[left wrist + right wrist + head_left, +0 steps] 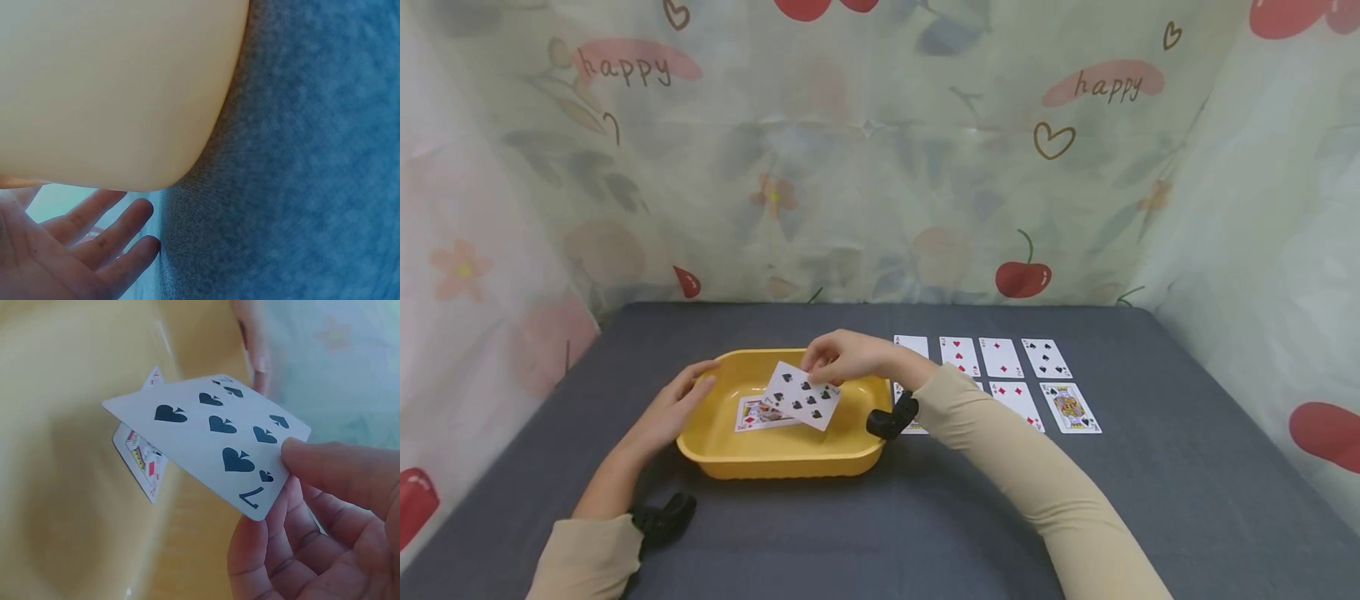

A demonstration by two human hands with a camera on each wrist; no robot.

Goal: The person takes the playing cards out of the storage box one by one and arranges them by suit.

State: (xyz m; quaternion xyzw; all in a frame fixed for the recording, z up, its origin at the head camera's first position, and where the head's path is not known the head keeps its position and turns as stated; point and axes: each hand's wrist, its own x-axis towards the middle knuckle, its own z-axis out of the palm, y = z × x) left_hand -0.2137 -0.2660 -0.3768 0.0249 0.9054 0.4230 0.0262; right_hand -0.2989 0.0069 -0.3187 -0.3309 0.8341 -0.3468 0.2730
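My right hand (848, 353) pinches a seven of spades playing card (802, 397) between thumb and fingers, holding it tilted over a yellow plastic tub (782, 467). In the right wrist view the thumb lies on the card's face near one corner, with the fingers behind it. Below it, on the tub's floor, is a face card of diamonds (751, 415), partly covered by the seven. My left hand (672, 410) is at the tub's left rim, its fingers loosely extended along the outside. The left wrist view shows those fingers (119, 234) spread beside the tub's wall (119, 94).
Right of the tub, two rows of face-up cards lie on the dark grey table (880, 542), including a five of spades (1047, 358) and a king of spades (1071, 408). My right forearm covers part of these rows. Patterned cloth (865, 208) hangs behind and at both sides.
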